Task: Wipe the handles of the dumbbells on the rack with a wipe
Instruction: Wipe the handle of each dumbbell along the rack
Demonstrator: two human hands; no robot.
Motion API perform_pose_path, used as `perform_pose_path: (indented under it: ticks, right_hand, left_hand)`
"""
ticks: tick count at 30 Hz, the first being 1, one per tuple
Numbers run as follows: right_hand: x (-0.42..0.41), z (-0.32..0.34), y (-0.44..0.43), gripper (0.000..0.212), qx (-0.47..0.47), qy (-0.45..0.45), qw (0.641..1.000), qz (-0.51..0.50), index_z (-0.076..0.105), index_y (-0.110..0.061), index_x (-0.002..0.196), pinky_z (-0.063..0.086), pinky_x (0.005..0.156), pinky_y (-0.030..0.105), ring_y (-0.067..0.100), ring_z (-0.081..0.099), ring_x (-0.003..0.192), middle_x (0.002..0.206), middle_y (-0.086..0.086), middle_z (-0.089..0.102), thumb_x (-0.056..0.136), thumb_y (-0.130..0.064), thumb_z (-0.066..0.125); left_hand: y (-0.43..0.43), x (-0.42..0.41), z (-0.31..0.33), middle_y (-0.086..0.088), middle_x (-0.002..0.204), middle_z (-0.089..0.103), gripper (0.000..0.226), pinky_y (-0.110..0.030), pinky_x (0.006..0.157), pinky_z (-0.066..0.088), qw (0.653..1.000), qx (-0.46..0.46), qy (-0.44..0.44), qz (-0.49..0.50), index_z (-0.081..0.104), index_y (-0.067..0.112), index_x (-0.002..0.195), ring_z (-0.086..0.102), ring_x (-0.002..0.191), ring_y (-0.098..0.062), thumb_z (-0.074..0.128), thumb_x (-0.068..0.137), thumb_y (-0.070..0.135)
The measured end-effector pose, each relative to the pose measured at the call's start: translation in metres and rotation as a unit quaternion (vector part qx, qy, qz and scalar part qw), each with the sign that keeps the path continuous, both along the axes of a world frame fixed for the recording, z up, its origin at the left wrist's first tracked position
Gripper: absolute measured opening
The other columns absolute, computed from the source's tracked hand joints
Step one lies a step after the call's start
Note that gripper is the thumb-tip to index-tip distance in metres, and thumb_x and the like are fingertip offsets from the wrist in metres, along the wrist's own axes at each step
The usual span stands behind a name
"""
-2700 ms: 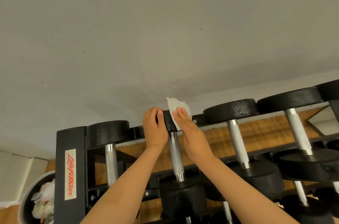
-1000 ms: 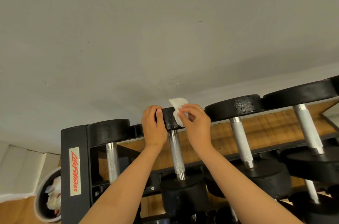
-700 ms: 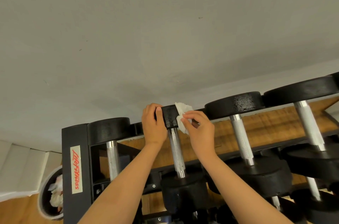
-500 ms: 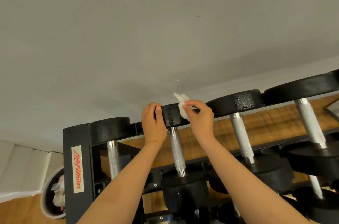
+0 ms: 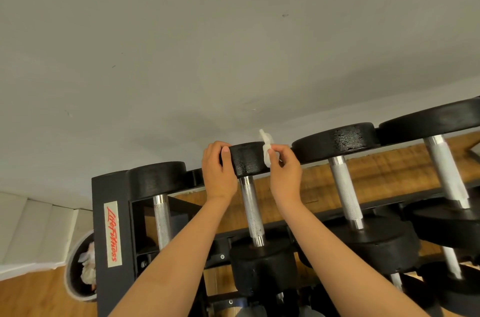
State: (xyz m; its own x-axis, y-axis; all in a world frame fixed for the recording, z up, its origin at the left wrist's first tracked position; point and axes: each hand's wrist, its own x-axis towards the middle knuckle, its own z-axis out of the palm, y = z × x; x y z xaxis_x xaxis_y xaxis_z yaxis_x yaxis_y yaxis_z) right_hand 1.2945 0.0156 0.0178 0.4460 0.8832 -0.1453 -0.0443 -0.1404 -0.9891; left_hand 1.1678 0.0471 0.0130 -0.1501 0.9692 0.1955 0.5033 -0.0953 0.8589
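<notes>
The far head of the second dumbbell [image 5: 246, 163] from the left end of the rack [image 5: 111, 187] was gripped by the left hand [image 5: 219, 171], with its fingers curled over the top. A crumpled white wipe [image 5: 267, 152] was pinched by the right hand [image 5: 284, 174] against that head's right side. The knurled handle [image 5: 251, 210] below was touched by neither hand.

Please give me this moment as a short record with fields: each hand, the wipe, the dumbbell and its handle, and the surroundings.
left hand: grips the far head of the dumbbell, second from the left
right hand: pinches the wipe at that head's right edge
handle: bare metal, no hand on it
rack: black, red lettering on left post
bin: on floor left of rack, crumpled paper inside
</notes>
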Motion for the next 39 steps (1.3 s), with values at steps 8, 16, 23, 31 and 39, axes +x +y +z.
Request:
perform_pose_path:
  ticks: [8,16,23,31,39]
  right_hand:
    - [0.003,-0.011,0.003,0.008,-0.023,0.015,1.0,-0.001,0.06,-0.019,0.098,0.049,0.084,0.018,0.0,0.061,0.095,0.096,-0.01,0.064,0.098,-0.016,0.052]
    - [0.009,-0.02,-0.006,0.011,-0.037,0.052,0.998,0.027,0.061,-0.018,0.097,0.051,0.081,0.018,0.007,0.064,0.093,0.094,-0.006,0.066,0.097,-0.011,0.053]
    - [0.008,-0.016,0.007,0.013,-0.057,0.098,0.993,0.025,0.059,-0.009,0.105,0.049,0.079,0.015,0.001,0.061,0.089,0.096,-0.003,0.065,0.099,-0.009,0.048]
    - [0.007,-0.011,0.024,0.016,-0.104,0.11,0.988,0.039,0.054,-0.015,0.109,0.045,0.076,0.019,0.006,0.053,0.09,0.101,-0.002,0.056,0.102,-0.011,0.04]
    - [0.007,-0.014,-0.002,0.013,-0.099,0.118,0.987,0.033,0.057,-0.02,0.1,0.047,0.075,0.023,0.014,0.058,0.091,0.097,0.002,0.063,0.099,-0.01,0.048]
  left_hand:
    - [0.0,0.001,0.001,0.01,0.085,0.05,0.04,-0.012,0.076,0.034,1.0,0.006,0.004,0.001,0.053,0.017,0.086,0.046,0.087,-0.002,0.025,0.093,0.045]
    - [0.0,0.0,0.0,0.011,0.084,0.049,0.039,-0.013,0.075,0.035,1.0,0.008,0.005,0.001,0.052,0.018,0.085,0.046,0.086,-0.003,0.025,0.094,0.045]
    - [0.001,0.0,-0.002,0.015,0.083,0.048,0.037,-0.013,0.075,0.036,1.0,0.019,-0.001,0.001,0.052,0.017,0.084,0.046,0.086,-0.003,0.027,0.095,0.042]
    - [0.001,0.002,-0.001,0.014,0.082,0.048,0.037,-0.011,0.075,0.035,1.0,0.018,0.001,0.001,0.051,0.018,0.084,0.046,0.085,-0.001,0.027,0.095,0.043]
    - [0.0,0.001,-0.002,0.016,0.083,0.048,0.038,-0.01,0.076,0.035,1.0,0.012,0.0,0.0,0.051,0.018,0.085,0.046,0.087,0.0,0.026,0.095,0.045]
